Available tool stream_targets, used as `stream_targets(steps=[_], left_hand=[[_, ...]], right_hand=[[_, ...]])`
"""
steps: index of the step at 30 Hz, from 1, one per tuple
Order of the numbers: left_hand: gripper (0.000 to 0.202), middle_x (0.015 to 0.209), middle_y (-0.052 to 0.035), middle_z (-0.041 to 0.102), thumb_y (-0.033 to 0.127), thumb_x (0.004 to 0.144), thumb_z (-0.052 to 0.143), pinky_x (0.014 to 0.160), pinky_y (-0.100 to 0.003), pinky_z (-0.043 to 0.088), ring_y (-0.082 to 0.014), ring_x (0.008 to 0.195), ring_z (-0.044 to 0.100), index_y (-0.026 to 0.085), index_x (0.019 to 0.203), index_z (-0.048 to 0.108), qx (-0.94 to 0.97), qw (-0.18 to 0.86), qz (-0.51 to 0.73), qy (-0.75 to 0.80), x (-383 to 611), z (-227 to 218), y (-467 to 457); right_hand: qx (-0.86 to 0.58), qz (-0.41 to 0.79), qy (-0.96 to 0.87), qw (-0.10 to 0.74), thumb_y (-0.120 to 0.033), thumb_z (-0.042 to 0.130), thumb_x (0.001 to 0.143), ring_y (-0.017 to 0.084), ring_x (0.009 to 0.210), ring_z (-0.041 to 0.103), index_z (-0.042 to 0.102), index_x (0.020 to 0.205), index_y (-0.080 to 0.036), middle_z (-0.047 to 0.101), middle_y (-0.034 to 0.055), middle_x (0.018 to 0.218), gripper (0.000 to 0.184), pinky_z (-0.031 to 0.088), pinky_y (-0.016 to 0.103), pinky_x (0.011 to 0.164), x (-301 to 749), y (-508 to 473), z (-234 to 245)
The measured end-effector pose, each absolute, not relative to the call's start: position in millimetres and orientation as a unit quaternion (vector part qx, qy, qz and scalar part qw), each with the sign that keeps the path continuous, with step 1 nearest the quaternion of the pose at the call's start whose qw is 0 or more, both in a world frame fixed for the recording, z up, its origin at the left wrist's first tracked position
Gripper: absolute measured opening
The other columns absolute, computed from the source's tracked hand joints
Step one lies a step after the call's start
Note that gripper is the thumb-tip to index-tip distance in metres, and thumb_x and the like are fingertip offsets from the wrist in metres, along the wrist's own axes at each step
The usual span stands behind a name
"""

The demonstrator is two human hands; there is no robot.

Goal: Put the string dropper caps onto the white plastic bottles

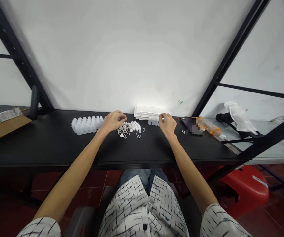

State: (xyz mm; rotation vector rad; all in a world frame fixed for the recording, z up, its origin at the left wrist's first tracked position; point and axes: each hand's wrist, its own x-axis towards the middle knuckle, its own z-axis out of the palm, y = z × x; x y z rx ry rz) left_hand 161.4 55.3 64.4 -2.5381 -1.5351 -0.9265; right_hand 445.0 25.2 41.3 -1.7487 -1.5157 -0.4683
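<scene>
My left hand [112,121] hovers at the left edge of a pile of small white caps [134,126] and grey looped cords [123,129]. Its thumb and forefinger curl together; whatever may be between them is too small to make out. To its left stands a block of frosted plastic bottles [86,125] in rows. My right hand [168,124] is at the right end of a short row of clear small bottles [153,121]. Its fingers are bent in a pinch, and I cannot make out what they hold. A loose cord loop [138,135] lies in front of the caps.
A stack of white flat sheets [150,112] lies against the wall behind the bottles. Right of my right hand are a dark blurred object [192,126] and an orange-labelled bottle [212,127]. A cardboard box [5,126] stands far left. A red stool [248,187] is below right.
</scene>
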Motion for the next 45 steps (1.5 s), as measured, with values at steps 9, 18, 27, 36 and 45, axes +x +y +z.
stream_targets(steps=[9, 18, 27, 36, 45], left_hand=[[0.026, 0.1, -0.005, 0.071, 0.042, 0.083, 0.055, 0.073, -0.029, 0.042, -0.0242, 0.095, 0.059, 0.024, 0.088, 0.074, -0.803, 0.116, -0.19, -0.553, 70, 100, 53], [0.02, 0.106, -0.0072, 0.068, 0.042, 0.075, 0.066, 0.084, -0.034, 0.041, -0.027, 0.102, 0.057, 0.025, 0.08, 0.075, -0.791, 0.151, -0.11, -0.583, 32, 84, 42], [0.017, 0.104, -0.0054, 0.069, 0.034, 0.074, 0.06, 0.084, -0.034, 0.043, -0.0252, 0.097, 0.059, 0.022, 0.077, 0.072, -0.806, 0.128, -0.158, -0.555, 56, 91, 34], [0.024, 0.077, -0.0025, 0.071, 0.031, 0.073, 0.056, 0.069, -0.03, 0.045, -0.0199, 0.071, 0.064, 0.021, 0.083, 0.075, -0.802, 0.062, -0.244, -0.541, 120, 94, 35], [0.027, 0.098, -0.0063, 0.074, 0.028, 0.078, 0.054, 0.088, -0.033, 0.05, -0.0209, 0.093, 0.065, 0.017, 0.093, 0.075, -0.806, -0.128, -0.404, -0.412, 184, 79, 61]], right_hand=[[-0.646, -0.18, -0.627, 0.396, -0.025, 0.047, 0.092, 0.015, 0.07, 0.056, 0.07, 0.093, -0.018, 0.067, 0.0063, 0.093, 0.024, 0.026, 0.026, 0.059, 442, 27, 38], [-0.622, -0.166, -0.649, 0.406, -0.025, 0.05, 0.088, 0.016, 0.073, 0.059, 0.069, 0.087, -0.019, 0.068, 0.006, 0.091, 0.02, 0.031, 0.026, 0.06, 445, 30, 35], [-0.612, -0.154, -0.665, 0.4, -0.024, 0.048, 0.089, 0.017, 0.075, 0.061, 0.069, 0.087, -0.018, 0.069, 0.0071, 0.091, 0.023, 0.037, 0.027, 0.065, 443, 27, 39], [-0.512, 0.014, -0.817, 0.266, -0.026, 0.062, 0.082, 0.013, 0.068, 0.059, 0.072, 0.086, -0.021, 0.07, 0.0016, 0.089, 0.012, 0.041, 0.024, 0.068, 412, 22, 33], [-0.514, 0.05, -0.826, 0.227, -0.026, 0.067, 0.08, 0.011, 0.07, 0.058, 0.072, 0.078, -0.023, 0.067, -0.0007, 0.096, 0.006, 0.039, 0.023, 0.064, 406, 25, 22]])
